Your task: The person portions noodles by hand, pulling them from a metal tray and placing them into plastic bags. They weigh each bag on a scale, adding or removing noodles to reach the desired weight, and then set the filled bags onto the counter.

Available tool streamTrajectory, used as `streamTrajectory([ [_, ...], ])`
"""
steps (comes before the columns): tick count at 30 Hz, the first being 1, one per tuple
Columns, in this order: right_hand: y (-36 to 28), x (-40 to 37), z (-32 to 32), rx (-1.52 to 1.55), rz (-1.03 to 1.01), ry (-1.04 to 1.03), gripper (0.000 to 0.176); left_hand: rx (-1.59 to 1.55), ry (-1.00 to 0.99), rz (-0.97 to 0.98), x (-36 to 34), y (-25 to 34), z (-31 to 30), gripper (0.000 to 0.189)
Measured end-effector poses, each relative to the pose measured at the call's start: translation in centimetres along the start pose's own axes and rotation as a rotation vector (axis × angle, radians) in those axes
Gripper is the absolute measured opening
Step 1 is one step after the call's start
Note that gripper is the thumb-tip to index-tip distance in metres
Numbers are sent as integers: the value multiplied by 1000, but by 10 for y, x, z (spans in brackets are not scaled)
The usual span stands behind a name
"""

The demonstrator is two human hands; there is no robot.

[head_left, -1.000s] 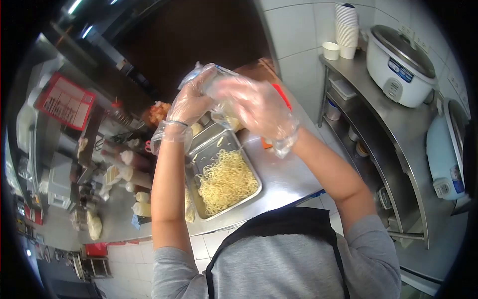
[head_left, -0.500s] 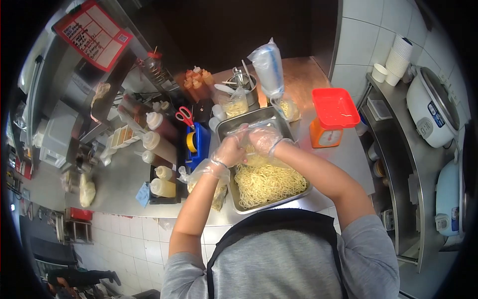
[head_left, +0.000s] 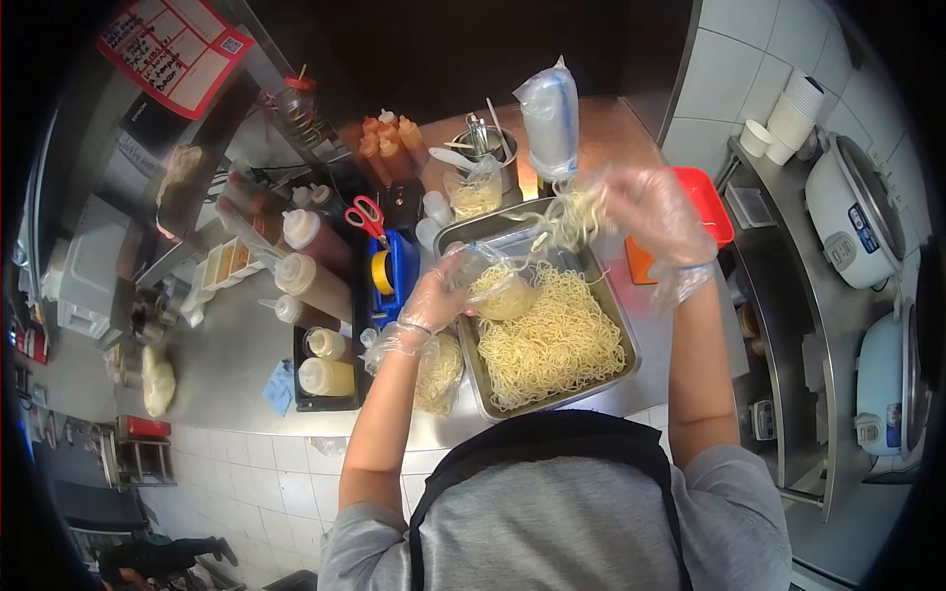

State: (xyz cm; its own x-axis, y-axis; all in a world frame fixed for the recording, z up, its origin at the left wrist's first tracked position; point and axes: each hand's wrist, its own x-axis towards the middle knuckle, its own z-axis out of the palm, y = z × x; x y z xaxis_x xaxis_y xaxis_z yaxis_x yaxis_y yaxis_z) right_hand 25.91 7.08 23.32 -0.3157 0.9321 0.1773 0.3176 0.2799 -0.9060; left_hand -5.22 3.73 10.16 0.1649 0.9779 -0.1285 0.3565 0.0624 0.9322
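While the person is leaning over the counter (head_left: 236, 394), noodles (head_left: 552, 340) are filling the near part of a metal tray (head_left: 633, 357), just in front of the apron (head_left: 552, 429). Beside the tray, a filled bag (head_left: 440, 379) is resting by the left forearm. Above the tray's left side, the gloved left hand (head_left: 437, 295) is closing its fingers on the side of a clear bag (head_left: 505, 294), which is already holding some noodles. Over the tray's far right side, the gloved right hand (head_left: 662, 209) is gripping a loose bunch (head_left: 576, 222), strands dangling; the motion is blurring its fingers, so I cannot tell exactly how they are bending.

To the left, squeeze bottles (head_left: 325, 374) are standing in a black caddy (head_left: 328, 402), and red scissors (head_left: 367, 215) are sitting at a blue dispenser (head_left: 402, 281). Beyond the tray, a small bag (head_left: 475, 200) is leaning near a pot (head_left: 508, 169), and a plastic-wrapped roll (head_left: 550, 123) is standing upright. Behind the right hand, a red-topped scale (head_left: 711, 209) is partly showing. Farther right, a rice cooker (head_left: 852, 212) and stacked cups (head_left: 794, 113) are occupying a shelf.
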Motion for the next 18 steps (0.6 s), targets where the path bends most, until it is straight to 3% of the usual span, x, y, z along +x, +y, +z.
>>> streamTrajectory([
  [2,8,-4,14,-754,282,-255,35,-24,-12,1,1,0,-2,69],
  [4,76,-15,34,-937,112,-500,54,71,-7,97,11,-17,-1,70],
  [6,95,-23,62,-764,-82,-375,63,126,-10,169,17,-20,2,71],
  [8,116,-19,105,-498,-426,-103,62,133,-22,186,15,-14,8,71],
  [11,123,0,129,-614,-78,-321,40,127,-30,147,12,-1,14,71],
  [14,106,23,103,-715,-175,-522,34,139,-17,102,12,-10,6,72],
  [15,91,22,87,-642,-294,-361,20,123,-17,74,10,-11,4,72],
  [16,68,18,67,-567,-409,-196,20,79,-27,36,7,-5,2,72],
  [18,11,8,32,-336,-126,-141,23,70,-21,23,8,-4,1,71],
])
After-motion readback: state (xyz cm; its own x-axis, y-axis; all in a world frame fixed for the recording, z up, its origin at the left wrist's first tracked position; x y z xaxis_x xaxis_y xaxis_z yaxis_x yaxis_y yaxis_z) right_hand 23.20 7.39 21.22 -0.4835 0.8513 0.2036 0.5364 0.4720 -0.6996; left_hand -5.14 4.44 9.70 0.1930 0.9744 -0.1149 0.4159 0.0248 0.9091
